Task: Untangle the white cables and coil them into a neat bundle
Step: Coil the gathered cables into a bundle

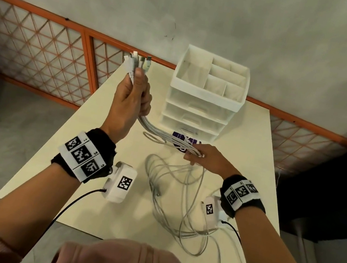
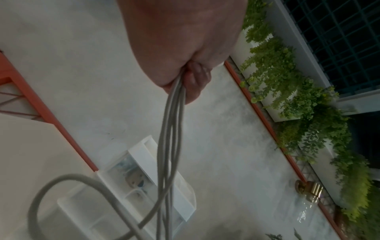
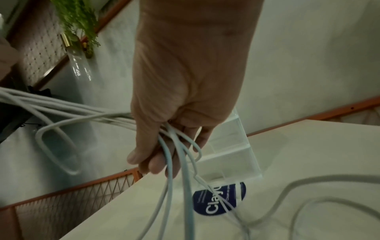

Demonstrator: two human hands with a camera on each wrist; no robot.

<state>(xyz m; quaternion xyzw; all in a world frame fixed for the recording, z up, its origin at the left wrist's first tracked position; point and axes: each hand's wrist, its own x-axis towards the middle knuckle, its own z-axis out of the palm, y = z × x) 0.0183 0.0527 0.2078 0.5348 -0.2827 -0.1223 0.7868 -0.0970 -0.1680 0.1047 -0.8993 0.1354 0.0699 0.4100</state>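
Observation:
Several white cables (image 1: pixel 163 133) run from my raised left hand (image 1: pixel 134 92) down to my right hand (image 1: pixel 196 155). The left hand grips them in a fist near their plug ends (image 1: pixel 138 60), which stick up above the thumb. In the left wrist view the cables (image 2: pixel 171 129) hang down out of the fist (image 2: pixel 185 71). My right hand (image 3: pixel 164 154) holds the same strands (image 3: pixel 179 155) low over the table, fingers curled round them. The remaining lengths lie in loose tangled loops (image 1: pixel 176 201) on the cream table (image 1: pixel 96 141), and one strand trails off the front edge.
A white drawer organiser (image 1: pixel 206 95) with open top compartments stands at the back of the table, a round blue sticker (image 3: pixel 219 198) lying in front of it. An orange lattice railing (image 1: pixel 43 48) and a grey wall stand behind. Black wrist-camera leads hang by my forearms.

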